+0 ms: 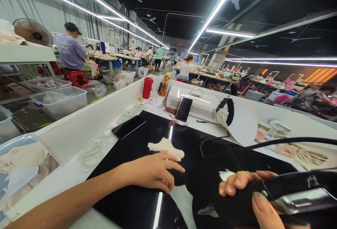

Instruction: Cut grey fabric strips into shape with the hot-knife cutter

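Observation:
My left hand [155, 169] rests palm down over a glossy black board [131, 162], its fingers apart and bent a little. Just beyond its fingers lies a small cream fabric piece [165, 146] with notched ends. A pale curved shape [184, 204] shows on the board below that hand. In my right hand [244, 183] is a black hand tool [297, 183] with a shiny metal lever; its exact kind cannot be made out, and its lower side is hidden. A small pale scrap [226, 175] shows behind the right fingertips.
A black phone [129, 127] lies by coiled pale cord [96, 148]. Behind stand a red cup [147, 87], a drink bottle [164, 85], a propped phone [184, 109], a white vented box [202, 106] and a white visor [242, 122]. A black cable [289, 140] crosses at right.

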`<state>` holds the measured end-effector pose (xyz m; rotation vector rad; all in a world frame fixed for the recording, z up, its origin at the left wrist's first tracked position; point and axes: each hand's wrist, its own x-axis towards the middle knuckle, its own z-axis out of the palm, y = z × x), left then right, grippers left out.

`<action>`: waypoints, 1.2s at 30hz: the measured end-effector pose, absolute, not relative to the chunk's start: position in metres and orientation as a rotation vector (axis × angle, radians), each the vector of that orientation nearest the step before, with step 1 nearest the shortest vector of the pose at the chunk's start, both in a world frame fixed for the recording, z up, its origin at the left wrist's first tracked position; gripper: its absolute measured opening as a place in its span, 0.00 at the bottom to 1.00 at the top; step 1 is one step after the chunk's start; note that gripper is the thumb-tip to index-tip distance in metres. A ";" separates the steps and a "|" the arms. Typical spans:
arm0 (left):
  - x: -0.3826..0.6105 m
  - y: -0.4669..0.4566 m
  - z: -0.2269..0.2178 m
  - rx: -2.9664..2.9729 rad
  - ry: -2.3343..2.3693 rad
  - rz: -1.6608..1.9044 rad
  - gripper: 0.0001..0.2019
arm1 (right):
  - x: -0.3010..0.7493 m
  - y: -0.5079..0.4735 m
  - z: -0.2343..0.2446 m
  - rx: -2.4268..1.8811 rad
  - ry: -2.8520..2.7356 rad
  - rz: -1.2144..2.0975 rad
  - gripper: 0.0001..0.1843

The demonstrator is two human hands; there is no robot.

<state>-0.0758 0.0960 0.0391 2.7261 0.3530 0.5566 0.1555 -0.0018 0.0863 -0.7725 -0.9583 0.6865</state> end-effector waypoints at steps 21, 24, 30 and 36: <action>-0.048 0.034 0.030 2.429 0.729 0.425 0.34 | 0.129 0.002 0.081 -0.706 -1.023 0.664 0.14; -0.049 0.035 0.032 2.432 0.721 0.398 0.35 | 0.128 0.001 0.083 -0.716 -1.026 0.670 0.14; -0.050 0.035 0.031 2.439 0.716 0.395 0.37 | 0.128 -0.007 0.085 -0.699 -1.029 0.699 0.14; -0.050 0.034 0.031 2.463 0.686 0.420 0.38 | 0.127 -0.011 0.080 -0.734 -1.069 0.710 0.15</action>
